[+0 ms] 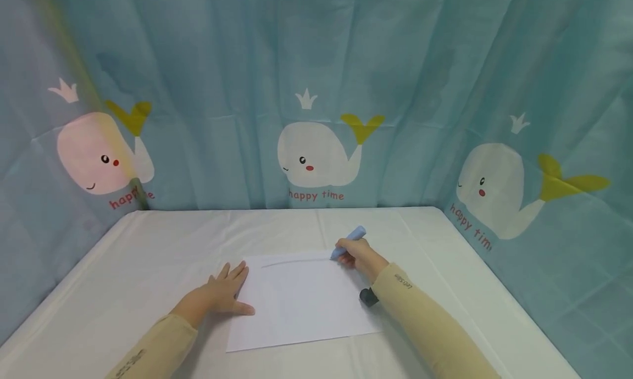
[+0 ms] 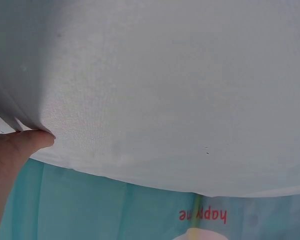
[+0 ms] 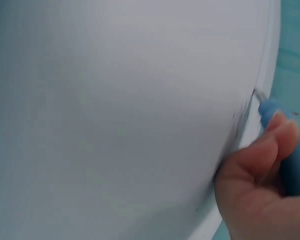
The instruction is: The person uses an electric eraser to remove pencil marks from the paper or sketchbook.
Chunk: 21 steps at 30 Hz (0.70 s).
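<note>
A white sheet of paper (image 1: 301, 302) lies on the table, with a thin, slightly curved line (image 1: 296, 261) running across its upper part. My right hand (image 1: 356, 252) pinches a light blue marker (image 1: 357, 233), its tip at the right end of that line. In the right wrist view, thumb and finger close round the blue barrel (image 3: 296, 165) and the tip meets the paper. Spread over the paper's left edge, my left hand (image 1: 226, 291) has its fingers extended and thumb pointing right. Only part of this hand (image 2: 20, 150) appears in the left wrist view.
A white cloth (image 1: 173, 241) covers the table. Blue-green curtains (image 1: 207, 93) printed with whales stand along the back and both sides. A small black round object (image 1: 368, 297) shows beside the right sleeve (image 1: 425, 318), over the paper's right side.
</note>
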Each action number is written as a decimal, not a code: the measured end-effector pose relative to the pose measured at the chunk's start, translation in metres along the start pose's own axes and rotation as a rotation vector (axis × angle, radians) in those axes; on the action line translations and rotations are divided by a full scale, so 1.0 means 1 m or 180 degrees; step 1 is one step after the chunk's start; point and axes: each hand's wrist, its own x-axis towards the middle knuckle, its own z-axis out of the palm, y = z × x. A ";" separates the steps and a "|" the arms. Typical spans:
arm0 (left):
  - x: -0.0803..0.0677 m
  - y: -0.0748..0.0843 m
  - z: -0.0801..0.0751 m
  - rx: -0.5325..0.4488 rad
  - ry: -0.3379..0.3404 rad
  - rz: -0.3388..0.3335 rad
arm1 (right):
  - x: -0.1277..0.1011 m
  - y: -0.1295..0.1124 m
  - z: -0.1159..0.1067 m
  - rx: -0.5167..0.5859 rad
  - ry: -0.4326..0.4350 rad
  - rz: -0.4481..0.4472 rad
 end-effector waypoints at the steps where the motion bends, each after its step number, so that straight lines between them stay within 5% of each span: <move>1: -0.001 0.000 -0.001 0.0003 0.0004 0.0011 | -0.001 -0.001 0.001 -0.0006 -0.0018 -0.0003; 21: -0.003 0.005 -0.005 0.0083 -0.0092 -0.0057 | -0.003 -0.008 -0.001 0.0338 -0.0083 0.0137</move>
